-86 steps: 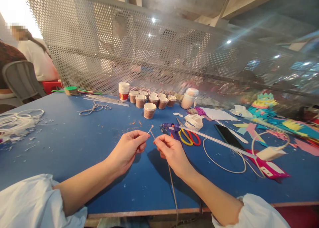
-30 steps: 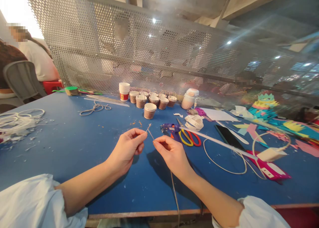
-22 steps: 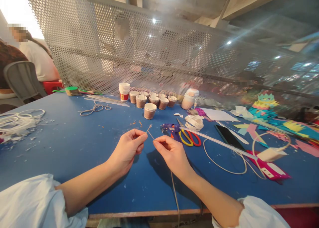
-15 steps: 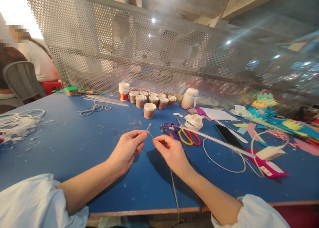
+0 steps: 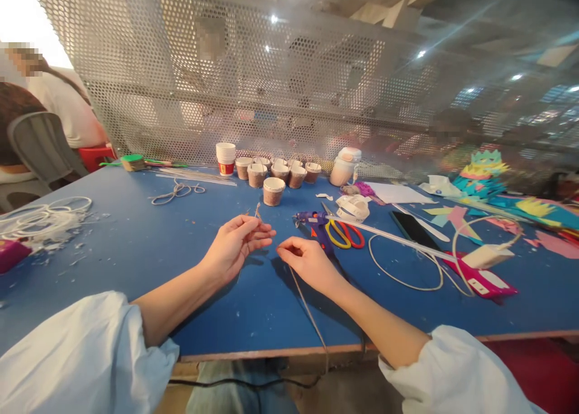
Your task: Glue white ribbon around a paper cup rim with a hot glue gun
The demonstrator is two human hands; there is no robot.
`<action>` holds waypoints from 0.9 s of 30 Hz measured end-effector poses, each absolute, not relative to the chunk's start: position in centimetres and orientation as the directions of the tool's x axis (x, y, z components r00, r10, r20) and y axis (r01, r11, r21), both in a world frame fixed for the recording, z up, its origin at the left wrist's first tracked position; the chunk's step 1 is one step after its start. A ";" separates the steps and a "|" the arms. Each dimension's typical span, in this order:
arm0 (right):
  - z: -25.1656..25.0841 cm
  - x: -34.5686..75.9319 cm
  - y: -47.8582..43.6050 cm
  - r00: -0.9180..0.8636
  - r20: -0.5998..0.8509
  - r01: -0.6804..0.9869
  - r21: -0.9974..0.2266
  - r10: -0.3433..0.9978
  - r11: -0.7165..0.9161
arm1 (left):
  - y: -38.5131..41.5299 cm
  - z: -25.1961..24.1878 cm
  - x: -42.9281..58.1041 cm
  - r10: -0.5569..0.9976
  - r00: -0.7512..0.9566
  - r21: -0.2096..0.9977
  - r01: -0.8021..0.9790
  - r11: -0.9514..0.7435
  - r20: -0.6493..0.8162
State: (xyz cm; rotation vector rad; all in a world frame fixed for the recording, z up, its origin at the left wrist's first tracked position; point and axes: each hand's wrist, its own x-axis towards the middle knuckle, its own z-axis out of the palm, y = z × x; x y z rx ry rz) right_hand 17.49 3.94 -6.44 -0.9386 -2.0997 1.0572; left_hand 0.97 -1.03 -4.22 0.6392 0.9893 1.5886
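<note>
Over the blue table (image 5: pixel 136 245), my left hand (image 5: pixel 239 245) pinches a small frayed bit of string (image 5: pixel 257 210) between thumb and index finger, its other fingers loosely spread. Close by on the right, my right hand (image 5: pixel 307 260) is closed on a thin cord (image 5: pixel 309 311), which hangs down over the table's front edge. Whether the cord reaches my left hand cannot be made out. A purple glue gun (image 5: pixel 316 219) and scissors with yellow and red handles (image 5: pixel 348 234) lie just beyond my right hand.
Wrapped cups (image 5: pixel 274 192) and a paper cup stack (image 5: pixel 225 159) stand at the back, near a lidded bottle (image 5: pixel 344 166). White cord (image 5: pixel 49 218) is piled left. A phone (image 5: pixel 416 230), power bank (image 5: pixel 488 256) and cable lie right. A metal mesh screen (image 5: pixel 271 88) rises behind.
The fingers of my left hand have spread, and the short cord stretch between my hands no longer shows. The view has shifted, revealing a magenta object at the left edge.
</note>
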 end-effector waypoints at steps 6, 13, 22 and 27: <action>-4.7 19.5 2.9 -0.642 0.218 0.442 -0.679 0.735 0.587 | -0.9 -4.6 0.8 0.961 -0.240 0.863 -0.505 -0.001 -0.139; -3.1 24.8 6.0 -0.387 0.171 0.851 -0.313 0.906 0.422 | -1.0 -4.8 1.1 0.963 -0.208 0.862 -0.506 0.042 -0.169; -4.5 22.4 10.6 -0.460 0.157 0.789 -0.379 0.874 0.484 | -0.9 -5.5 1.4 0.962 -0.184 0.853 -0.517 0.078 -0.199; -4.9 22.1 11.0 -0.419 0.190 0.760 -0.462 0.888 0.458 | -0.6 -6.1 1.3 0.952 -0.177 0.848 -0.514 0.126 -0.248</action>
